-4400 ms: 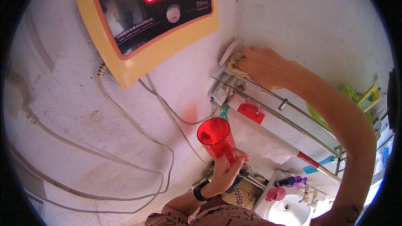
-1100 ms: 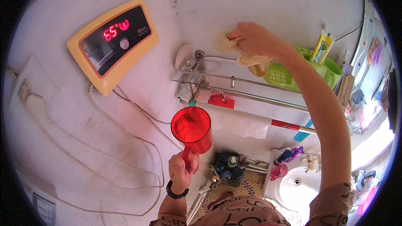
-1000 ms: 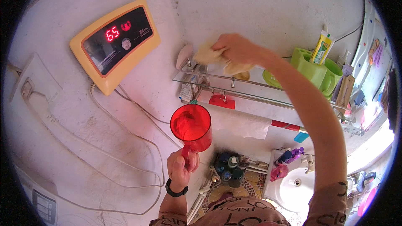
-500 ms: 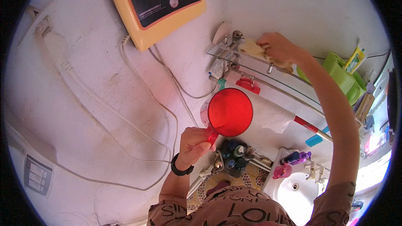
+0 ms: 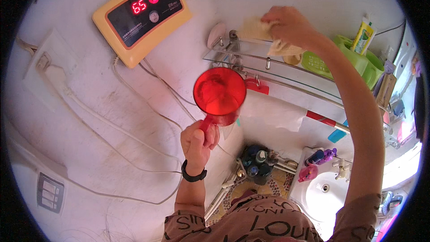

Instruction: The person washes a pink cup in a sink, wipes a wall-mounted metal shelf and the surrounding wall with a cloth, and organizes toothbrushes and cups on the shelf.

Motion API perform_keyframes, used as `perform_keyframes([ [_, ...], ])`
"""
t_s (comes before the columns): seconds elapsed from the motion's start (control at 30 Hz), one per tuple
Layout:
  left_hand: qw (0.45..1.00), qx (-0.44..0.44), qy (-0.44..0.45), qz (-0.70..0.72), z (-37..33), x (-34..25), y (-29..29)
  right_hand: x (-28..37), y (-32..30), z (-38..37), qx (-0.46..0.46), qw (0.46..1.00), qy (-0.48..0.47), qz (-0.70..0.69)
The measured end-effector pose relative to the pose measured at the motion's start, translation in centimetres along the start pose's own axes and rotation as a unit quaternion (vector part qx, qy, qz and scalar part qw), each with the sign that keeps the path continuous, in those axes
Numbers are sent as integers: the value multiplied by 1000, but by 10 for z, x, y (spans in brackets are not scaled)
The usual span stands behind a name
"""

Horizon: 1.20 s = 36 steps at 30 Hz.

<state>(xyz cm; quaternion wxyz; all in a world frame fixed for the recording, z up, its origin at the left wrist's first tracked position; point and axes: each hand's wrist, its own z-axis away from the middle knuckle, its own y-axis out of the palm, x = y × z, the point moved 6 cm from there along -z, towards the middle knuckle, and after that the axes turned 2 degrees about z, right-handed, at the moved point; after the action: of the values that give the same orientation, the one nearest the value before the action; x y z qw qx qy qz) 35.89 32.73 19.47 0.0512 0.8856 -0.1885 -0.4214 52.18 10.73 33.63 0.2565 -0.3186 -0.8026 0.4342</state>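
My left hand grips the handle of a red plastic scoop cup, held up just below the left end of a glass wall shelf. Its bowl faces me and looks empty. My right hand reaches up over the shelf and presses a pale yellow cloth onto the glass near the wall. A black band sits on my left wrist.
A yellow wall control box with a red display hangs upper left, cables trailing down the white wall. A green holder with a tube stands on the shelf at right. A white sink and bottles lie below.
My right hand has kept rubbing the cloth along the left part of the shelf. The left hand still holds the red cup, now a bit closer under the shelf. My view has swung.
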Motion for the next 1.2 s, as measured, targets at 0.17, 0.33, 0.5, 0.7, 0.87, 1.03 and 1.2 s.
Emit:
perform_keyframes([
  [0.17,989,14,54,-134,-19,-13,24,24,-57,87,-148,935,134,-294],
  [0.33,854,106,185,-475,-36,-36,54,42,19,196,9,849,26,-528],
  [0.5,786,129,226,-561,-59,-37,82,30,94,306,55,766,239,-594],
  [0.7,682,40,328,-653,-75,-61,94,14,118,415,-32,624,409,-665],
  [0.87,635,27,354,-686,-87,-55,116,11,111,464,-118,587,442,-668],
  [1.03,569,203,408,-685,-96,-23,178,13,119,493,-148,547,448,-692],
  [1.2,488,305,402,-713,-115,12,204,10,112,505,-176,532,452,-694],
])
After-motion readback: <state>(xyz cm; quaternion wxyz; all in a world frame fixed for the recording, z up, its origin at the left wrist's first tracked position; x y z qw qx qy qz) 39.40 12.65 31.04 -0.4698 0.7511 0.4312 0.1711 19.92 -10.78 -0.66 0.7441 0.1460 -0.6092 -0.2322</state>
